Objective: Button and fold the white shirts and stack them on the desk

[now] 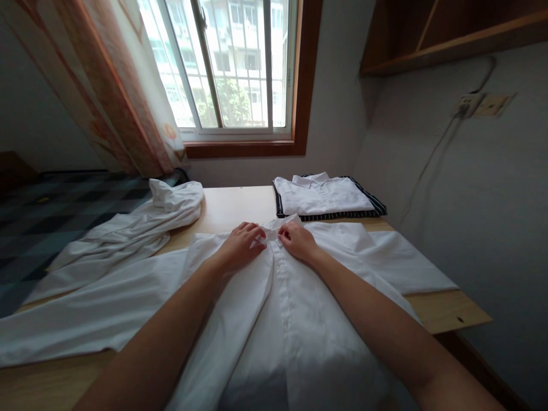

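A white button-up shirt [323, 308] lies spread on the wooden table, front side up, its sleeves stretched out to both sides and its lower part toward me. Near the collar, my left hand [246, 242] pinches the left front edge with curled fingers. Just to the right, my right hand [295, 238] has its fingers closed on the other front edge below the collar. A small gap separates the two hands at the neck opening. Whether a button sits between the fingers cannot be made out.
A folded white shirt [321, 194] rests on black striped cloth [379, 208] at the table's back right. Crumpled white clothing [128, 228] lies at the left, beside a checked bed [51, 211]. Bare wooden table [240, 200] shows at the back. A cable [428, 162] hangs along the right wall.
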Available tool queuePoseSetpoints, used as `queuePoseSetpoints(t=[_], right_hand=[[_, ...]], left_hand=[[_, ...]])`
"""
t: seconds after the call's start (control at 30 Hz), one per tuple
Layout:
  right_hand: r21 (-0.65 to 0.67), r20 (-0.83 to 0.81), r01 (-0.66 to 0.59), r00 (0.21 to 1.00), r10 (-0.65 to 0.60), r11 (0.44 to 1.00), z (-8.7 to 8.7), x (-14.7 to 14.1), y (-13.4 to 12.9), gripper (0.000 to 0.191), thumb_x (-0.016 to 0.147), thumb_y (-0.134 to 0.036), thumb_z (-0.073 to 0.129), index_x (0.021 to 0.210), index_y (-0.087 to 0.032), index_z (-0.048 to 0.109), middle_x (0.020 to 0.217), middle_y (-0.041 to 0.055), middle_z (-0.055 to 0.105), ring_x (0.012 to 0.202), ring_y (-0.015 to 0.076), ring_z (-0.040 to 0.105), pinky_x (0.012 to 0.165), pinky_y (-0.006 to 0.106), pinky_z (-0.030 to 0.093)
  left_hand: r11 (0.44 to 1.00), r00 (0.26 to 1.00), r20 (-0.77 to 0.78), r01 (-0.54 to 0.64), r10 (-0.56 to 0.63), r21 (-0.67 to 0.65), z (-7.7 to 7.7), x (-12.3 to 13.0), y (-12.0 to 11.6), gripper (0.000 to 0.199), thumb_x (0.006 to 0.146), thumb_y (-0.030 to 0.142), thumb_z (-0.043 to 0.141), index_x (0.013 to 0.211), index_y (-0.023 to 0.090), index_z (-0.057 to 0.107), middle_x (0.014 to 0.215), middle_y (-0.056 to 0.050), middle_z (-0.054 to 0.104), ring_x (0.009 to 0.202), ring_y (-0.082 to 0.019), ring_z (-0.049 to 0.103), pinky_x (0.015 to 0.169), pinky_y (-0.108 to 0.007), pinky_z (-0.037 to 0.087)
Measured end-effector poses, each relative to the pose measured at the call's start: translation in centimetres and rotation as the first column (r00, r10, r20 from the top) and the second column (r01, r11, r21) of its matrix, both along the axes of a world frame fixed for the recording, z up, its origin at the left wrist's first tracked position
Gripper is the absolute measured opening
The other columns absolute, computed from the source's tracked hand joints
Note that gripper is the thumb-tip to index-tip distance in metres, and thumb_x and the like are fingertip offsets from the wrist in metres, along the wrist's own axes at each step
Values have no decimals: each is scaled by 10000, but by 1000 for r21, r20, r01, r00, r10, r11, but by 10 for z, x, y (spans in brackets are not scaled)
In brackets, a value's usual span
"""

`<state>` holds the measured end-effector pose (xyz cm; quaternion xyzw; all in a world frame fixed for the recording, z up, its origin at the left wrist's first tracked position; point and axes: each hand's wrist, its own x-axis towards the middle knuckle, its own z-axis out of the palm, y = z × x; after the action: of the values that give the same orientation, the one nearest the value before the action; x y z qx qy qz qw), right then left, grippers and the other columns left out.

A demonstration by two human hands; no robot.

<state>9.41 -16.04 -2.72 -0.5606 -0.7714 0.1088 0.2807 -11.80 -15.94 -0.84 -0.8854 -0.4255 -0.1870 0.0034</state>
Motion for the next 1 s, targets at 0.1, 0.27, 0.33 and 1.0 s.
queuePoseSetpoints(t=[0.1, 0.27, 0.33, 1.0], right_hand=[[0, -13, -13, 1000, 13, 1000, -1, 1, 1, 104, 893, -205, 601, 927, -193, 698, 968, 38, 672, 824, 159, 596, 701, 254, 422], [11, -51, -78, 996, 78, 997, 2, 2, -3, 123, 869, -176, 612, 946, -196, 707, 954, 29, 664, 786, 144, 583, 707, 248, 426], [29, -71, -109, 991, 110, 994, 4, 4, -4, 147, 856, -154, 614, 959, -193, 712, 944, 26, 660, 764, 135, 573, 712, 243, 430], [145, -121, 69, 991, -52, 987, 9, 20, 8, 266, 838, -109, 527, 898, -213, 765, 992, 43, 693, 895, 180, 624, 817, 271, 476]], left_hand=[[1000, 999, -34, 5, -5, -7, 2, -3, -1, 191, 872, 331, 614, 1008, 207, 666, 1116, -93, 678, 1085, -279, 578, 968, -417, 466], [995, 995, -99, -16, 26, 95, 5, 7, -2, 187, 924, 263, 502, 885, 194, 671, 986, -98, 711, 947, -262, 619, 894, -417, 485], [993, 997, -76, -26, 35, 118, 5, 9, -1, 194, 919, 233, 473, 874, 182, 655, 974, -115, 704, 952, -268, 616, 900, -424, 485], [977, 968, 133, -209, 213, -42, 3, 6, 2, 314, 950, 357, 426, 862, 201, 685, 830, -62, 690, 769, -214, 611, 739, -328, 466]])
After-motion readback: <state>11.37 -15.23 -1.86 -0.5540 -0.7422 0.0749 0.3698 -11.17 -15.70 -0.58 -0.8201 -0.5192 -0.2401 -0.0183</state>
